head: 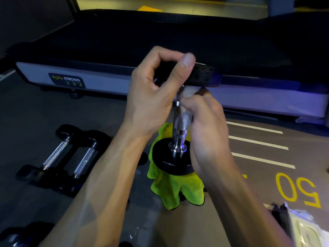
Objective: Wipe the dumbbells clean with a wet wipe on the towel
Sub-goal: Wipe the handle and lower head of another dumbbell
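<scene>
Left hand (151,97): gripping the upright dumbbell (179,132)'s top head.
Right hand (204,125): pinching a wet wipe (186,93) against its handle.
Towel (170,189): lying under it.

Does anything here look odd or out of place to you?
Nothing is damaged or spilled. The dumbbell stands on end on the crumpled green towel, steadied at its top plate by the left hand while the right hand rubs a wet wipe on its handle.

The dumbbell (179,132) stands upright on the towel (175,189). Left of the towel, two more dumbbells (60,157) lie side by side on the floor. Behind the towel sits a treadmill (106,75); right of it, floor markings (260,145), and a packet (306,227) nearer.
</scene>
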### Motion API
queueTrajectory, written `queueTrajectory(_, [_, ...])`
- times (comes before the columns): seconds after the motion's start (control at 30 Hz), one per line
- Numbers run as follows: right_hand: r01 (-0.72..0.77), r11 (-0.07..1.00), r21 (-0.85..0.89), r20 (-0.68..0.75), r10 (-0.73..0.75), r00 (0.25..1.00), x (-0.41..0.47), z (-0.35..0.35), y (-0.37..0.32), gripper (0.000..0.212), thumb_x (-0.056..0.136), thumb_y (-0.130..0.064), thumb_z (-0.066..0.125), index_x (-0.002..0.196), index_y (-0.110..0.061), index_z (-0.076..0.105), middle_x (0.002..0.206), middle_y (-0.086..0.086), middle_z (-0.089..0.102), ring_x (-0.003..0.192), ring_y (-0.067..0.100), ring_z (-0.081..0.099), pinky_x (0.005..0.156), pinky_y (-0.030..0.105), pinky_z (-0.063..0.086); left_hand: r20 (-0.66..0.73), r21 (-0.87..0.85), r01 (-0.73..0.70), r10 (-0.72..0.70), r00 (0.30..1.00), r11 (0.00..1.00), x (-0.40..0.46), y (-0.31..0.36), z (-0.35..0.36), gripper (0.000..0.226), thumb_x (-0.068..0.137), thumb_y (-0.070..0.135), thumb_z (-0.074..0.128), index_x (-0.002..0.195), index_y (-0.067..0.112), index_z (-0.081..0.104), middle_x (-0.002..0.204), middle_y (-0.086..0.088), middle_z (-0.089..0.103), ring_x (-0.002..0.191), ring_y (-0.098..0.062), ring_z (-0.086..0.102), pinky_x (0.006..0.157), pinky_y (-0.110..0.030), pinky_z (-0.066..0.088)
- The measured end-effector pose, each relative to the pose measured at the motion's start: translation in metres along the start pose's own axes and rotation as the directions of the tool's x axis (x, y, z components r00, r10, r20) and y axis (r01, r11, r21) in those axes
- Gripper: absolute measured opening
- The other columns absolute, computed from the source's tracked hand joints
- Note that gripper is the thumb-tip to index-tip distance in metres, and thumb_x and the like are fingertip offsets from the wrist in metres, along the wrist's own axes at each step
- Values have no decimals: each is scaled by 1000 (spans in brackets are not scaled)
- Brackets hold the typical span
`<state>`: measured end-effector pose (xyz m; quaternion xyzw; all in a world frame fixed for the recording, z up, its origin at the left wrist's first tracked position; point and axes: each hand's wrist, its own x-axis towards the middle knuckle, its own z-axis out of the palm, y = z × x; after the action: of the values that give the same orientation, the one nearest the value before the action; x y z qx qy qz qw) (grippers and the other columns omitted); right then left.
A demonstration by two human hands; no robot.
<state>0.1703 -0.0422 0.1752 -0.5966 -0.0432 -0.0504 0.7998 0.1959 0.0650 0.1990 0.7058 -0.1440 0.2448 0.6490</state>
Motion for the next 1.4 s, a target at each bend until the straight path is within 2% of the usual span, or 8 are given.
queueTrajectory(0.13, [89, 996, 27, -55, -88, 995, -16, -3, 1, 26, 104, -1, 49, 108, -13, 72, 101, 7, 77, 98, 14, 67, 90, 34, 51, -10, 15, -8, 8, 1000, 1000, -1, 0, 1, 4, 102, 24, 67, 98, 23, 66, 98, 12, 71, 97, 0, 66, 90, -25, 50])
queueTrajectory(0.27, [141, 990, -28, -225, -143, 964, -2, -3, 10, 19, 93, -3, 75, 96, -20, 68, 84, -13, 73, 85, -2, 68, 81, 15, 51, -15, 29, -14, 15, 1000, 999, -1, 1, 3, 4, 102, 23, 68, 98, 22, 66, 94, 15, 69, 92, 3, 64, 87, -21, 47])
queueTrajectory(0.4, [145, 983, -117, -245, -170, 954, 11, 0, 14, 23, 89, -17, 81, 87, -20, 59, 71, -13, 52, 67, 3, 48, 65, 23, 44, -25, 33, 2, -1, 1000, 999, 2, -2, 3, 7, 102, 24, 68, 99, 18, 67, 87, 17, 67, 86, 4, 61, 84, -21, 45])
queueTrajectory(0.63, [91, 931, -354, -71, -124, 990, 28, 4, 10, 19, 78, -26, 65, 61, -21, 58, 51, -16, 54, 54, 3, 46, 53, 22, 40, 6, 11, -41, 41, 999, 999, -3, 2, 7, 4, 100, 19, 70, 99, 16, 67, 94, 9, 71, 92, 0, 66, 85, -21, 50])
queueTrajectory(0.87, [-324, 935, 142, 305, 270, 913, 56, -4, 6, 39, 70, -14, 76, 104, 3, 64, 96, 24, 44, 78, 30, 44, 70, 43, 40, -7, 24, 31, -31, 1000, 999, 2, 0, 0, 8, 100, 29, 71, 95, 24, 67, 85, 14, 66, 78, -6, 63, 73, -32, 51])
queueTrajectory(1.03, [-134, 986, -94, -100, 125, 987, 35, 15, 3, 10, 74, -23, 68, 78, -15, 70, 76, 7, 68, 77, 24, 63, 72, 46, 53, -7, 15, 24, -24, 1000, 1000, 3, 0, 3, 7, 101, 25, 69, 96, 21, 66, 87, 15, 67, 85, 0, 63, 81, -23, 48])
queueTrajectory(1.17, [-58, 975, -214, -202, 14, 979, 23, 20, -2, 11, 89, -25, 60, 93, -21, 70, 81, -9, 71, 79, 12, 66, 71, 35, 54, 23, 36, -3, 2, 1000, 999, 1, 1, 6, 7, 101, 26, 70, 98, 20, 66, 94, 8, 70, 91, -6, 66, 84, -26, 51])
queueTrajectory(1.4, [-245, 967, 74, 230, 222, 947, 44, -5, 13, 10, 66, -17, 63, 65, -7, 64, 65, 18, 53, 62, 32, 48, 57, 40, 44, 0, -10, 14, -14, 1000, 1000, -1, 0, -4, 9, 101, 26, 68, 100, 17, 67, 97, -3, 74, 89, -11, 68, 78, -34, 57])
